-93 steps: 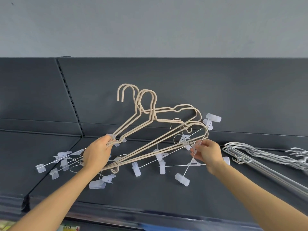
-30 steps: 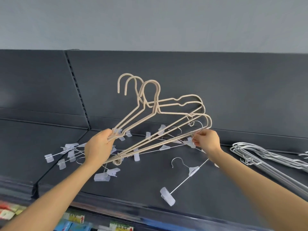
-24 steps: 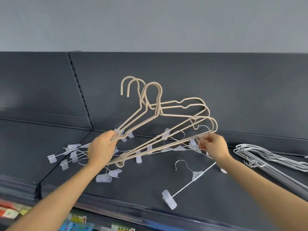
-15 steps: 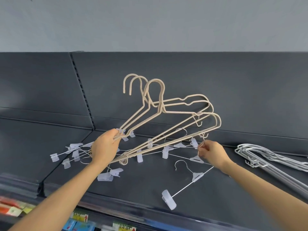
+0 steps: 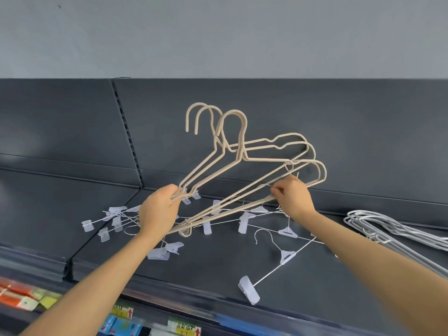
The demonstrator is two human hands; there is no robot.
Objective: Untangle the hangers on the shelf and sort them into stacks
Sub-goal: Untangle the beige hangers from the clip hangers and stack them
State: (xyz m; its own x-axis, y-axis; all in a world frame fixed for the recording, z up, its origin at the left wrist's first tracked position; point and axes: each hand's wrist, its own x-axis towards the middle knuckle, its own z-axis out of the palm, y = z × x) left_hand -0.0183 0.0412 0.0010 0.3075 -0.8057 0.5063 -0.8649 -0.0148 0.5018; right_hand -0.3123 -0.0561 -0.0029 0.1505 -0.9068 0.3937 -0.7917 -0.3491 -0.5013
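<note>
Head camera view shows two bare hands raised over a dark grey metal shelf (image 5: 206,267). Above it a bunch of cream-coloured, matte-coated wire hangers (image 5: 266,161) is held in the air. Three hook tops can be counted, and the rightmost looks doubled, so the bunch holds three or four. Each has a rounded hook, thin sloping shoulders with a small notch, and a straight lower bar. The left hand (image 5: 158,212) grips the bunch at its left shoulder ends, fingers curled round the wires. The right hand (image 5: 294,197) pinches a thin silver wire hook (image 5: 265,186) beside the bunch's right ends. Under the bunch, thin silver wire hangers with translucent plastic clips (image 5: 243,221) cross in a tangle; their number cannot be told, nor whether all rest on the shelf. One separate clip hanger (image 5: 287,255) of the same kind lies apart near the shelf's front edge. At the right, a stack of several white wire hangers (image 5: 388,235) lies on the shelf, well apart from the tangle
</note>
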